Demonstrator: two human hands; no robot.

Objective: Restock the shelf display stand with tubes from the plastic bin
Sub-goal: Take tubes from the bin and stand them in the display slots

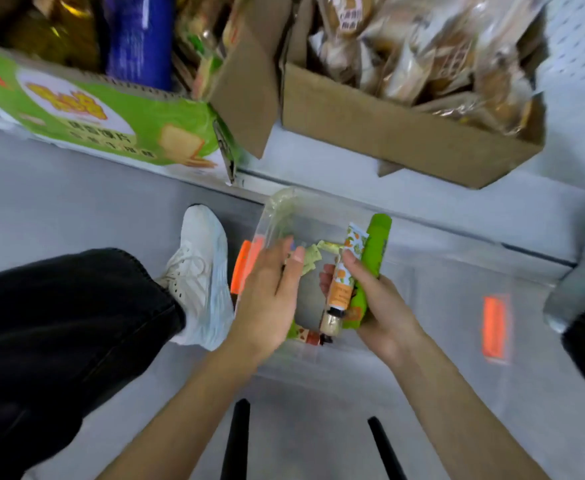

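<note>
Shelf base, far side: open brown cardboard box point(388, 133) of wrapped baked goods at the right, green printed carton point(111, 123) at the left. Both were blurred, labels not legible.

Floor, in front of the shelf base: clear plastic bin point(284, 209), with an orange latch point(246, 268) on its left wall. Just left of the bin stood a black trouser leg point(59, 323) ending in a white shoe point(201, 271).

Left hand point(270, 296) was over the bin's left side, fingers loosely extended and gripping nothing visible. Contact with the wall could not be told.

Right hand point(377, 306) was over the bin's middle, fingers and thumb curled round two tubes held side by side, caps toward the wearer. These were a green tube point(376, 244) on the outside and a shorter orange-printed tube point(344, 275) with a pale cap against it.

Bin floor: yellow-green paper slips point(313, 259) lay toward the far edge, between the two hands. A small red-capped tube point(310, 336) lay flat at the near edge, just below the held tubes and apart from them.
</note>
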